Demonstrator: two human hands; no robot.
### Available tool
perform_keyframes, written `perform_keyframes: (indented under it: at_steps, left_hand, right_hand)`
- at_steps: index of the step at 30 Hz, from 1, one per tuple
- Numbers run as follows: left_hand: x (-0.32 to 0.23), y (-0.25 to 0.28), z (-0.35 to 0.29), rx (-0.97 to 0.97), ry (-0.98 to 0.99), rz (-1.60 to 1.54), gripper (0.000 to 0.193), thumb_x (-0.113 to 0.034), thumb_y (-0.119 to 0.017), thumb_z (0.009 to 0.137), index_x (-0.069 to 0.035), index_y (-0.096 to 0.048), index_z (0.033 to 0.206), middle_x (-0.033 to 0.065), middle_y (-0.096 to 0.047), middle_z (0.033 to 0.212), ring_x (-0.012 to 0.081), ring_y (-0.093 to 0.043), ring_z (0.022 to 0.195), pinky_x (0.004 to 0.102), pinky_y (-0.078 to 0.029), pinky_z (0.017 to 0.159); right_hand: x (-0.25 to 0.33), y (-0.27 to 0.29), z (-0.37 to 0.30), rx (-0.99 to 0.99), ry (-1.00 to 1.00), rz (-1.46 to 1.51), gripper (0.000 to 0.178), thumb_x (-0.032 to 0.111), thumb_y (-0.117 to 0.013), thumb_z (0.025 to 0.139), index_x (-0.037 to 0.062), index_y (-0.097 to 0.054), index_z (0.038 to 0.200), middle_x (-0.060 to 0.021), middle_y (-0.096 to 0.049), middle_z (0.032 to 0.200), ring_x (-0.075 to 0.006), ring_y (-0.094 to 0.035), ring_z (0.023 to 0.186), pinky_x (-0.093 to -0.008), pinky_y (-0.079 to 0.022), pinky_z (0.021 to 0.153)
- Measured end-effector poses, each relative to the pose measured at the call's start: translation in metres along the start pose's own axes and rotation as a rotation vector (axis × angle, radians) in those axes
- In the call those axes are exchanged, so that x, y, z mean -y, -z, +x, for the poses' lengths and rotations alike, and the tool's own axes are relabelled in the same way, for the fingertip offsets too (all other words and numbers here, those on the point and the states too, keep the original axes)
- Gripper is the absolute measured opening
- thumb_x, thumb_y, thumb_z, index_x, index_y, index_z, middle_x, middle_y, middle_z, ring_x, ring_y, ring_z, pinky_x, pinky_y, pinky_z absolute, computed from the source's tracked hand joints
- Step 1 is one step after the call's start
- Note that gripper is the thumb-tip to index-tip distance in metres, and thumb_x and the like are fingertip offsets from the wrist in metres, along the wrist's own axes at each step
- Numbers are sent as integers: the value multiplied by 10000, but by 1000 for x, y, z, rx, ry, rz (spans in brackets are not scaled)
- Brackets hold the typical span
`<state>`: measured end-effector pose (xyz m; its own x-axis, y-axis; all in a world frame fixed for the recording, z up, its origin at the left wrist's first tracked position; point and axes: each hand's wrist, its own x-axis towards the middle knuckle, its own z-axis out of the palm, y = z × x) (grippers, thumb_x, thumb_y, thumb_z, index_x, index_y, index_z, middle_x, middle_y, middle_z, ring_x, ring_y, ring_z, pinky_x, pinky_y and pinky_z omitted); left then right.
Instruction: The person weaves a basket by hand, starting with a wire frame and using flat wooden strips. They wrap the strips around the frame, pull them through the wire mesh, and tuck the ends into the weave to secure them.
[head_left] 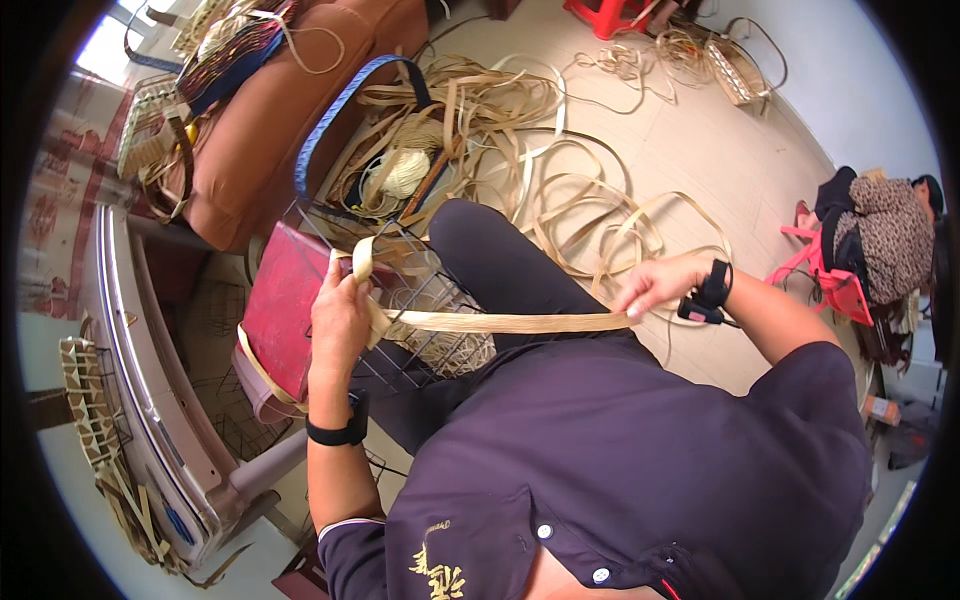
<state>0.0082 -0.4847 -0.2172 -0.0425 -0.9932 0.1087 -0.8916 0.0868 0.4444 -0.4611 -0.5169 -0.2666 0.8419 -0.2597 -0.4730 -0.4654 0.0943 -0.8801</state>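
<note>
A flat tan weaving strip (510, 322) runs taut across my lap between my two hands. My left hand (341, 312) is closed on it beside a black wire basket frame (440, 345), and a loop of the strip curls up by my fingers. At the other end, my right hand (660, 286) pinches the strip with thumb and fingers, out to the right of my knee. The wire frame rests against my legs, next to a dark red block-like object (288, 310). Part of the frame is hidden behind my left hand and the strip.
Loose tan strips (590, 215) lie tangled on the floor ahead. A basket with a blue handle (345, 105) holds a ball of cord (405, 172). Left are a brown padded seat (270, 120) and a table edge (140, 380). A pink chair (835, 280) stands at right.
</note>
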Motion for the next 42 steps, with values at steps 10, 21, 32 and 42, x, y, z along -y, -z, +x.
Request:
perform_keyframes:
  at_steps: [10, 21, 32, 42]
  left_hand:
    - [15, -2, -1, 5, -42, 60, 197, -57, -635, 840, 5, -663, 1025, 309, -508, 1315, 452, -585, 1078, 439, -491, 938]
    - [21, -7, -1, -16, 21, 108, 226, -112, -651, 842, -78, -701, 1059, 295, -532, 1257, 442, -607, 976, 485, -504, 856]
    - [20, -10, -1, -72, -85, 163, 184, -127, -646, 810, -41, -722, 954, 245, -610, 1172, 362, -626, 924, 432, -470, 850]
    - [20, -11, 3, 7, -98, 193, 221, -167, -643, 818, -46, -714, 989, 281, -607, 1196, 367, -621, 996, 435, -447, 877]
  right_hand:
    - [127, 100, 333, -250, 359, -391, 597, -45, -593, 730, 29, -556, 1321, -120, -643, 1240, -202, -641, 1031, -331, -522, 899]
    - [160, 77, 420, 543, 66, -247, 293, 71, -687, 774, 68, -711, 1065, 30, -691, 803, -66, -591, 652, -229, -454, 548]
    - [151, 219, 223, -921, -78, -1306, 166, 203, -622, 732, 116, -715, 840, -122, -700, 860, -316, -684, 846, -432, -556, 713]
    - [-25, 318, -161, -1659, -551, -1015, 230, 224, -527, 830, 63, -686, 871, -214, -671, 919, -408, -641, 908, -494, -507, 771]
